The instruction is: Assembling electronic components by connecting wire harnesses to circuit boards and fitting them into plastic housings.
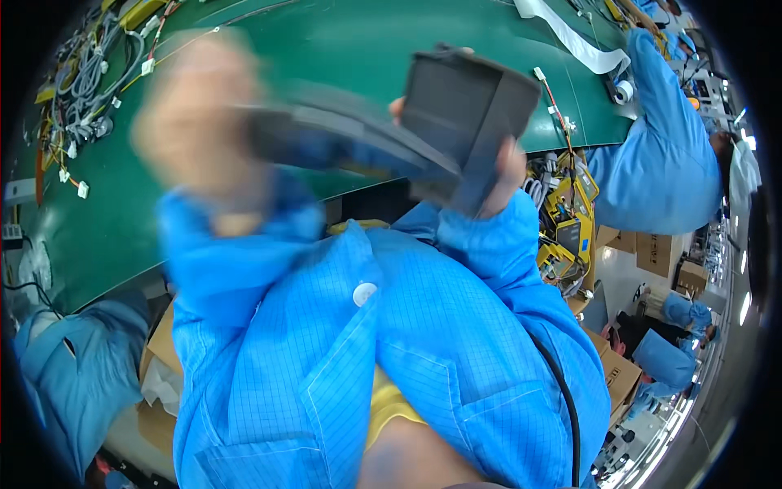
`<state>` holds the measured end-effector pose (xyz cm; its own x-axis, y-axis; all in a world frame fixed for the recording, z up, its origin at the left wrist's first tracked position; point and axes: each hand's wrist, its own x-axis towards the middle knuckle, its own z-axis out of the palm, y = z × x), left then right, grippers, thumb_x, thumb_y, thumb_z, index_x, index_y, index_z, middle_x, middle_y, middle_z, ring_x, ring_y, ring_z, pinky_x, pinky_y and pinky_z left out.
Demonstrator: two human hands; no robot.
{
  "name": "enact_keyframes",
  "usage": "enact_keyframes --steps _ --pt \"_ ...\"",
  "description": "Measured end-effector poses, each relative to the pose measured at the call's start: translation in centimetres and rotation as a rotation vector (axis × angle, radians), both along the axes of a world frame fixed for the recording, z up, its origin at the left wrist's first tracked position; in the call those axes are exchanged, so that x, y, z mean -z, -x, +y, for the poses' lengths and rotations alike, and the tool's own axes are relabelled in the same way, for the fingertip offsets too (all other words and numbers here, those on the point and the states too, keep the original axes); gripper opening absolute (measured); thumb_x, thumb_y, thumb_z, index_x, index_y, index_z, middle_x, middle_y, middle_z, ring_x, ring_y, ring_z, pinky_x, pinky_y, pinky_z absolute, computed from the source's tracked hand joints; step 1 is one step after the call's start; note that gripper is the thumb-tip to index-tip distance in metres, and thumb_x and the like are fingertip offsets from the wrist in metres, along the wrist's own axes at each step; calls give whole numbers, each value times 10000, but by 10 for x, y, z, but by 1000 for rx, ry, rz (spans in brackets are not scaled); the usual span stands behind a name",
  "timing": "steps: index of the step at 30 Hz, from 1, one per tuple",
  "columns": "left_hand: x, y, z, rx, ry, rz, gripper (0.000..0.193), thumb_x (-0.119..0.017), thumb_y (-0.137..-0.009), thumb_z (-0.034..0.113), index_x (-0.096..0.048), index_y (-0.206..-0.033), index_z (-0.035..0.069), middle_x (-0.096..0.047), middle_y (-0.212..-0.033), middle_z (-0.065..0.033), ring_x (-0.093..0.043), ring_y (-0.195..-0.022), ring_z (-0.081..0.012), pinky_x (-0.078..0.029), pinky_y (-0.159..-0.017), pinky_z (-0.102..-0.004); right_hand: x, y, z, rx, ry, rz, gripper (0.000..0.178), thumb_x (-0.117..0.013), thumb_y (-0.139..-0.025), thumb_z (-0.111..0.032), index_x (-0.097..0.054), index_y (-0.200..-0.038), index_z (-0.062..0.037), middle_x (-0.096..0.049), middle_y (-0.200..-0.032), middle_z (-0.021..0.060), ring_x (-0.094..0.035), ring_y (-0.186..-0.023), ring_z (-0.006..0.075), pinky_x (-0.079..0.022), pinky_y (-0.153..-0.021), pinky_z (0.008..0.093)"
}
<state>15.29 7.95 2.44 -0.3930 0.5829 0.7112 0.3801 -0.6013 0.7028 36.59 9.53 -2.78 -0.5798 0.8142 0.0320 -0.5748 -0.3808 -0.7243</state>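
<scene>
My right hand (pixel 510 175) grips a black rectangular plastic housing (pixel 452 102) with raised edges, its fingers on the right side and a fingertip showing at the left edge. My left hand (pixel 199 122), smeared by motion, is closed at the left end of a long dark plastic piece (pixel 342 138). That piece is blurred too, and its right end overlaps the lower part of the housing. Whether the two parts touch or are joined, I cannot tell. Both are held up in front of my chest, over the near edge of the green table (pixel 326 49).
Bundled grey cables (pixel 85 73) and connectors lie at the left. A red-and-black wire (pixel 556 106) and a white paper strip (pixel 574 41) lie at the right. Below the right edge is a heap of yellow devices (pixel 570 220). A co-worker in blue (pixel 664 171) is beside it.
</scene>
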Motion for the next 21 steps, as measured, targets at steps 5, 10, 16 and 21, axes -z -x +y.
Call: enact_keyframes --steps 5,10,16,21 --pt "-41 30 9 -9 135 -628 343 -386 -933 301 -489 -721 51 -465 -709 -60 -447 -638 -140 -384 -596 -276 34 -23 26 337 14 -238 644 -523 -826 -388 -378 -1291 34 -522 -1166 220 -577 -992 306 -492 -843 441" --pt "43 47 27 -73 181 -556 272 -506 -929 271 -588 -845 26 -568 -843 -24 -526 -776 -107 -418 -661 -259 2 -41 87 809 -784 -1436 861 -750 -670 -471 -368 -1359 -124 -524 -1116 178 -522 -1015 309 -434 -862 405" --pt "55 28 26 -62 59 -136 317 -429 -961 247 -449 -729 31 -401 -739 -17 -391 -681 -101 -336 -598 -245 16 -59 120 1054 -1251 -1826 847 -737 -679 -481 -404 -1353 -90 -471 -1237 246 -474 -1118 386 -362 -972 427" --pt "69 17 22 -15 197 -381 347 -432 -955 329 -507 -737 69 -447 -652 16 -400 -588 -95 -332 -550 -246 -7 31 56 75 -754 -735 575 -709 -770 -153 -478 -1270 10 -547 -1160 169 -540 -1072 218 -469 -861 332"
